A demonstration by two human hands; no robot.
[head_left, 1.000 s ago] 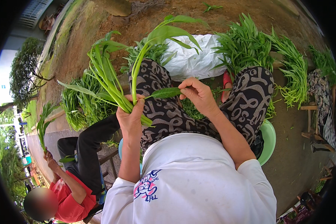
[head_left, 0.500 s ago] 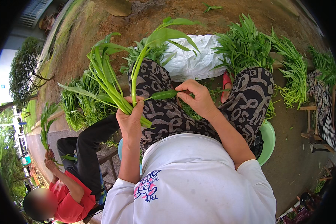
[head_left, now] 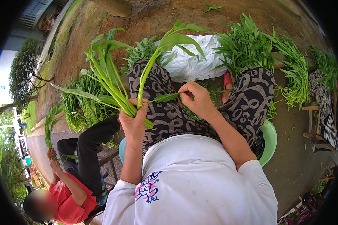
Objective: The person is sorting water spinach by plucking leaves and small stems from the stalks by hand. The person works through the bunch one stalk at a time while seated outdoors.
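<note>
My left hand (head_left: 134, 122) is closed round the lower stems of a bunch of water spinach (head_left: 112, 88), its leafy tops spread up and away from me. One thicker stem (head_left: 148, 73) stands apart on the right of the bunch, pinched at my left thumb. From near that thumb a narrow green leaf (head_left: 166, 98) reaches across to my right hand (head_left: 199, 99). Thumb and forefinger of my right hand pinch this leaf by its tip. Both hands are over my lap, above patterned trousers.
A white sack (head_left: 193, 56) lies on the ground ahead, with piles of greens (head_left: 248, 47) to its right and more greens (head_left: 88, 99) at left. A green basin (head_left: 268, 144) stands by my right hip. At left a seated person in red (head_left: 73, 193) holds greens; a wooden stool (head_left: 315, 127) stands at right.
The bunch and my left hand have shifted slightly right. The separate stem has swung right, and the leaf now spans a shorter gap between my hands. The other person's greens have moved lower.
</note>
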